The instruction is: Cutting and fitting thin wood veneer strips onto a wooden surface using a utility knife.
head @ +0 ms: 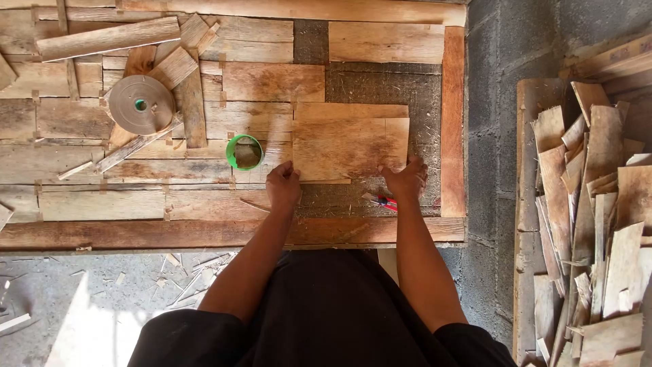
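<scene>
A thin wooden veneer sheet (350, 146) lies on the work surface of patched veneer pieces (102, 204). My left hand (282, 185) presses on the sheet's near left corner with its fingers curled. My right hand (406, 179) rests flat on the near right corner. A small red-handled cutter (384, 201) lies just under my right hand. A green tape ring (244, 151) sits left of the sheet, close to my left hand.
A large brown tape roll (141, 104) sits at the left among loose wood strips (109, 37). A pile of veneer scraps (598, 224) fills a crate at the right. Grey block paving (492, 102) runs between. Wood chips litter the floor (68, 292).
</scene>
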